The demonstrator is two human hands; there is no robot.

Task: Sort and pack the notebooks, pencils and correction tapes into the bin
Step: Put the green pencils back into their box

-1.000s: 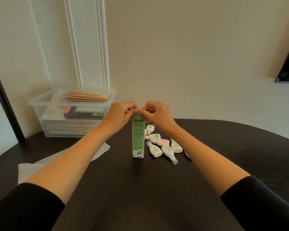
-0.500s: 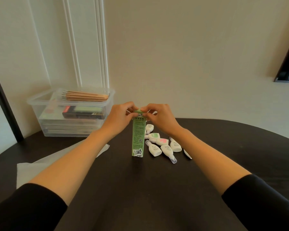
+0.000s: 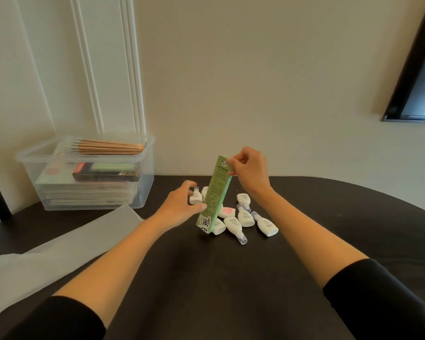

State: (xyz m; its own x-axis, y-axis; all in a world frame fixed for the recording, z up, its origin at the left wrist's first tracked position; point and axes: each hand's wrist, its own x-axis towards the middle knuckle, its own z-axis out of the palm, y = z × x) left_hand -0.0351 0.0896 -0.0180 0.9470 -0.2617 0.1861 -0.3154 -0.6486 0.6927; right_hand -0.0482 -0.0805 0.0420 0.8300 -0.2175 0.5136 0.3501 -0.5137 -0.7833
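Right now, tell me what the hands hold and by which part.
One green box, tilted: the right hand pinches its top end, the left hand grips its lower part near the bottom.

Two hands are in view: the left hand [image 3: 179,209] and the right hand [image 3: 250,170]. There is one green carton [image 3: 216,190]. Eight correction tapes [image 3: 245,218] can be counted on the desk [image 3: 206,278] — two are half hidden by the carton. One clear bin [image 3: 145,182] holds at least five pencils [image 3: 108,147], one dark box [image 3: 103,175] and a stack of notebooks [image 3: 84,192] too blurred to count. One white sheet [image 3: 59,251] lies there.
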